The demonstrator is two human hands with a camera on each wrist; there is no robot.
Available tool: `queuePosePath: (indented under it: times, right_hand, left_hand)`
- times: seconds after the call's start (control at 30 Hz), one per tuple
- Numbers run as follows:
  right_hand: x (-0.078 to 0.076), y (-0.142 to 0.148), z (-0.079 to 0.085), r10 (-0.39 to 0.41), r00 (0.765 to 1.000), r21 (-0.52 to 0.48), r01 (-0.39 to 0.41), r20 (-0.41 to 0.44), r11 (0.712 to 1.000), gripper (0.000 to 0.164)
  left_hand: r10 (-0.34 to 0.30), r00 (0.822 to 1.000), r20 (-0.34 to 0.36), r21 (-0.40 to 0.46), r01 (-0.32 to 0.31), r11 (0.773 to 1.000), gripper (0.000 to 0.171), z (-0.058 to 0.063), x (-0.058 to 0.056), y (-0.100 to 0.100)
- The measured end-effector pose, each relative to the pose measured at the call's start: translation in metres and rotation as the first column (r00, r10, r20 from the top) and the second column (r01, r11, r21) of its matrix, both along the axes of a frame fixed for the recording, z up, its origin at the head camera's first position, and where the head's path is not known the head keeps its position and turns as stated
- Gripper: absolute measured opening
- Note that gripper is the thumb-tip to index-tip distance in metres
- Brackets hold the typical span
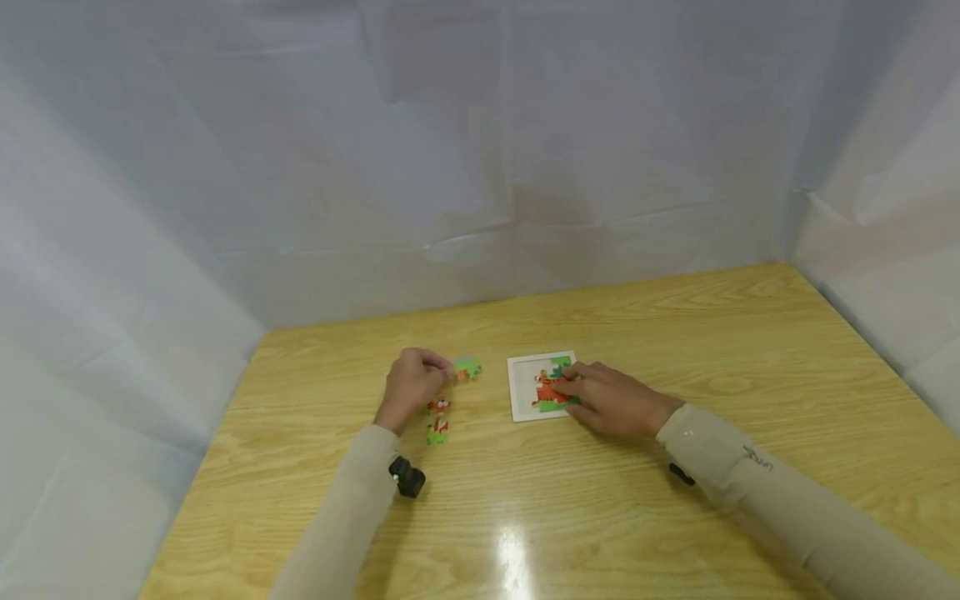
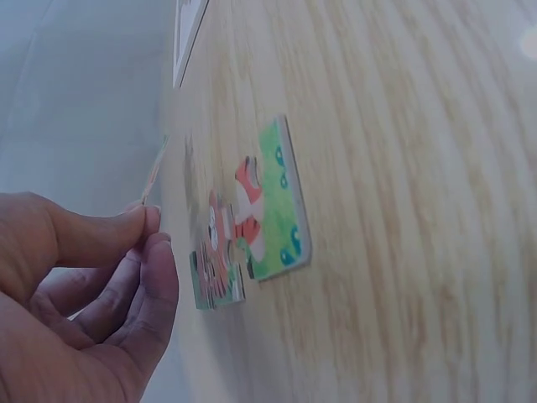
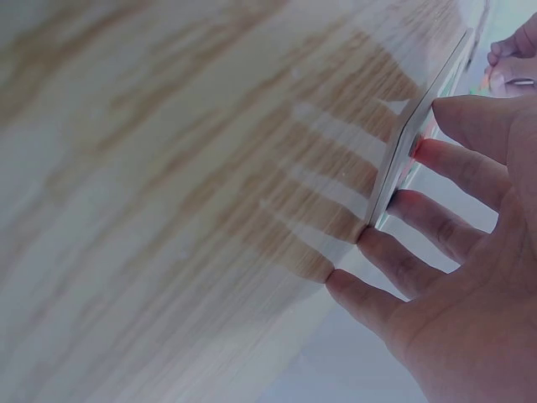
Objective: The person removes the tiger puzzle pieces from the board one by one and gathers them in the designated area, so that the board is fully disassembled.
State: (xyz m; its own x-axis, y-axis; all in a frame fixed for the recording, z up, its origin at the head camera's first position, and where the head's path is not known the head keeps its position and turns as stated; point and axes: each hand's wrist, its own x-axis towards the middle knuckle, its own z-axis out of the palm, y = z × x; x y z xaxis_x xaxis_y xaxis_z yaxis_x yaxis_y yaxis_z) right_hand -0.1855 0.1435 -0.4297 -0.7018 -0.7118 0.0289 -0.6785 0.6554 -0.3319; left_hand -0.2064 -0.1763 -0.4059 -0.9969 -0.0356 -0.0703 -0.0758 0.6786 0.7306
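My left hand [image 1: 412, 385] pinches a green and orange jigsaw piece [image 1: 468, 368] between thumb and fingertips. In the left wrist view that piece [image 2: 154, 171] is seen nearly edge-on, raised above the table. My right hand [image 1: 617, 400] rests on the right side of a white-framed puzzle tray [image 1: 525, 385], its fingers spread and fairly straight. Joined pieces with an orange tiger on green [image 1: 551, 392] fill the tray's right part, partly hidden by the fingers. In the right wrist view, fingertips [image 3: 432, 151] touch the tray's edge and top, and the little finger reaches the table.
Two loose pieces lie near my left hand: one with the tiger's face [image 1: 438, 405] and a green-edged one [image 1: 437, 430]. The wooden table [image 1: 480, 500] has white sheeting [image 1: 465, 167] behind it and at both sides.
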Motion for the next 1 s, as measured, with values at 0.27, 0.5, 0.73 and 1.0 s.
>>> queuePosePath:
  times: [0.27,0.5,0.73,1.0]
  right_hand:
    - [-0.0004,0.0007,-0.0017,0.006,1.000,-0.014,-0.006,-0.009,1.000,0.045]
    - [-0.0003,0.0009,-0.0016,0.006,1.000,-0.016,-0.006,-0.011,1.000,0.045]
    - [-0.0003,0.0011,-0.0015,0.008,1.000,-0.014,-0.008,-0.007,1.000,0.045]
    - [0.0000,0.0009,-0.0009,0.002,1.000,-0.014,-0.002,-0.008,1.000,0.045]
  left_hand:
    - [0.004,1.000,0.001,-0.037,-0.004,0.999,0.010,-0.0013,0.0023,-0.0047]
    - [-0.001,1.000,0.001,-0.043,0.001,0.999,0.011,-0.0030,0.0014,-0.0069]
    - [0.010,1.000,-0.023,-0.074,-0.011,0.997,0.008,-0.0045,0.0025,-0.0061]
    - [0.000,0.999,-0.054,-0.104,-0.006,0.995,0.006,-0.0069,0.0026,-0.0065]
